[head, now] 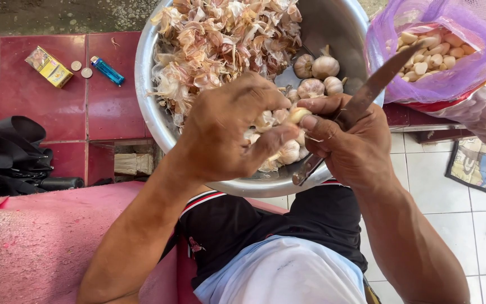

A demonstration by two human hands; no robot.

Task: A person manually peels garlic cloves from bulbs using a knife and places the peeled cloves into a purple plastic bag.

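Note:
My left hand (229, 129) pinches a small garlic clove (298, 115) over a large steel bowl (153, 121). My right hand (352, 143) grips a knife (375, 84) whose dark blade points up and right; its thumb rests by the clove. Inside the bowl lie a heap of papery garlic skins (220, 36) and several whole garlic bulbs (319, 70). A purple mesh bag (451, 50) at the upper right holds many peeled cloves.
A red tiled ledge (57, 101) at left carries a yellow box (49, 66), two coins (81, 69) and a blue lighter (107, 71). A black folded item (7, 157) lies lower left. Pink cloth (40, 236) covers the near left; white floor tiles (457, 214) at right.

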